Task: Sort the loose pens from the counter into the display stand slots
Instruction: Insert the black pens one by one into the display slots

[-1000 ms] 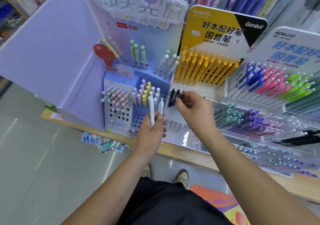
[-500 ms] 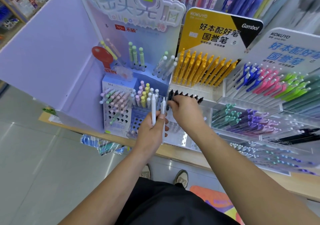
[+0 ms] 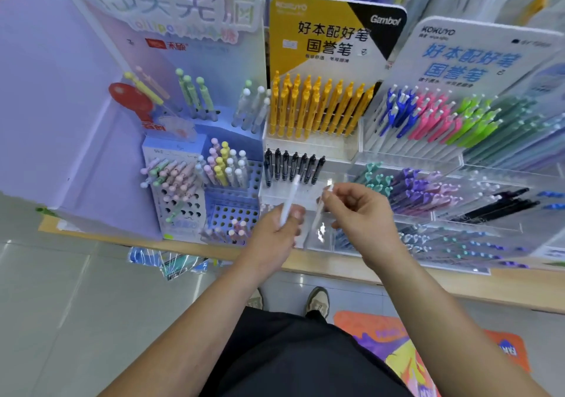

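My left hand [image 3: 275,237] grips a white pen [image 3: 289,198] upright in front of the yellow display stand [image 3: 308,142]. My right hand [image 3: 360,213] pinches a second, clear-white pen [image 3: 321,210] beside it, tip pointing down. A row of black pens [image 3: 292,167] stands in the stand's lower tier just above both hands. Yellow pens [image 3: 318,106] fill the upper tier.
A blue pastel stand [image 3: 232,210] with perforated slots and pastel pens sits left. Acrylic racks [image 3: 443,164] of coloured pens stretch right. The wooden counter edge [image 3: 336,265] runs below. Packaged items [image 3: 165,262] hang under the counter; a bright mat [image 3: 397,344] lies on the floor.
My right hand left the row of black pens and took one of the two white pens from my left hand. The left hand shifted right and now holds one pen.
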Available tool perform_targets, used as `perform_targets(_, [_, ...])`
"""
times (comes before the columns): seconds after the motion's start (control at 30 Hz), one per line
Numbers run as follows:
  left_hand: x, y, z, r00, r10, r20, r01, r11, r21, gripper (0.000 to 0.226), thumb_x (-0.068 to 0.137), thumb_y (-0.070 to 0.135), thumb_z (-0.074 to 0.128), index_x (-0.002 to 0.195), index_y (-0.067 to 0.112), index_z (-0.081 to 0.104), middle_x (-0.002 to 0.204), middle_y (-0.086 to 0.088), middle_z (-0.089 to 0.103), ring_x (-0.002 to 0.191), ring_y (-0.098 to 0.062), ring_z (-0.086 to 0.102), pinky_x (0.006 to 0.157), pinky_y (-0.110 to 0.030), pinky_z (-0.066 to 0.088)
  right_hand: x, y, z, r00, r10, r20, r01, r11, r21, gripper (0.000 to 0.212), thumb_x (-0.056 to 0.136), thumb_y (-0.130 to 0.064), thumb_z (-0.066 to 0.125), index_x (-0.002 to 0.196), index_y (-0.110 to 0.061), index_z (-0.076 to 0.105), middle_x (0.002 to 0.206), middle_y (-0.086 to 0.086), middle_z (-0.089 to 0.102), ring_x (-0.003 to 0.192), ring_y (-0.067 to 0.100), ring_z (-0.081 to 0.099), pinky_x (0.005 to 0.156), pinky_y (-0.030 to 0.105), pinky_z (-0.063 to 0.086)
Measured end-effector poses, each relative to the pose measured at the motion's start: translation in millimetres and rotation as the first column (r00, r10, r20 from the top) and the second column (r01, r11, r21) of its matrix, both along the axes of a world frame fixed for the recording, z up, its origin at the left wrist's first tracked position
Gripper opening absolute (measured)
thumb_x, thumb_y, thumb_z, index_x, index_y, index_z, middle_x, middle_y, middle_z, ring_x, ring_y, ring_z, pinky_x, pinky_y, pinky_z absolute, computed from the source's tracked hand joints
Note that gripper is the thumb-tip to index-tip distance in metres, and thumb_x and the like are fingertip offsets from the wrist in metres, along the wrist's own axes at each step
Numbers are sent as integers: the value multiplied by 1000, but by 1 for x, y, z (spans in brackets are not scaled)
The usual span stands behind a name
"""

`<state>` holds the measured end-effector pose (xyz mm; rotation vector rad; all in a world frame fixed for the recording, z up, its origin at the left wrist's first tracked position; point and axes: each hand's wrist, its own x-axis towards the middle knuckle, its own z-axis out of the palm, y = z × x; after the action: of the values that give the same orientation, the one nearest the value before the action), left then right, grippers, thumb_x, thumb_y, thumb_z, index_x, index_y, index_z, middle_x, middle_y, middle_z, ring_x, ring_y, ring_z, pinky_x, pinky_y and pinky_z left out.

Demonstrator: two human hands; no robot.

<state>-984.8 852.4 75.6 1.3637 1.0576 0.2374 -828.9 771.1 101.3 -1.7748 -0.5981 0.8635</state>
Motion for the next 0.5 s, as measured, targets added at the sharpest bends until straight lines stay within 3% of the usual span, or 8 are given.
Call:
perform_targets(0.07, [-6, 4, -9, 989, 125, -80, -119, 990, 79, 18, 109, 32, 53, 102, 27, 69, 87, -9, 67, 77, -19, 60, 70, -41, 55, 4, -5, -7, 995, -86, 59, 86, 996, 12, 5, 94, -15, 73, 99, -12, 74, 85, 12, 74, 79, 25, 71, 76, 53, 61])
perform_targets(0.13, [-12, 6, -12, 982, 162, -101, -150, 982, 114, 16, 105, 40, 60, 102, 28, 69, 98, -16, 71, 79, -17, 60, 75, -44, 57, 7, -8, -14, 990, -85, 114, 86, 996, -7, 7, 94, -14, 72, 101, -12, 73, 84, 6, 75, 83, 22, 73, 81, 47, 62])
perform_targets(0.27, [-17, -2, -9, 991, 94, -92, -92, 995, 25, 30, 103, 63, 45, 112, 37, 57, 99, 11, 59, 94, -11, 55, 85, -35, 46, 3, -6, -28, 971, -41, 235, 45, 999, -13, 13, 94, -13, 71, 108, -14, 73, 88, -7, 74, 82, 8, 71, 82, 29, 60])
perform_targets(0.37, [-17, -7, -14, 995, 84, -62, -79, 994, 72, 26, 109, 53, 39, 112, 31, 51, 87, 6, 50, 80, -13, 48, 72, -32, 41, 3, -4, -40, 948, 29, 318, -17, 999, -38, 16, 96, -15, 69, 112, -14, 72, 92, -8, 74, 85, 2, 70, 83, 24, 58])
perform_targets(0.5, [-19, -10, -19, 984, 105, -144, -92, 991, 93, 14, 110, 34, 46, 107, 22, 52, 79, 3, 48, 68, -11, 45, 64, -32, 37, 5, -5, -50, 893, 101, 440, -97, 995, -31, 15, 97, -14, 68, 111, -13, 73, 95, -5, 74, 86, 3, 69, 82, 18, 56])
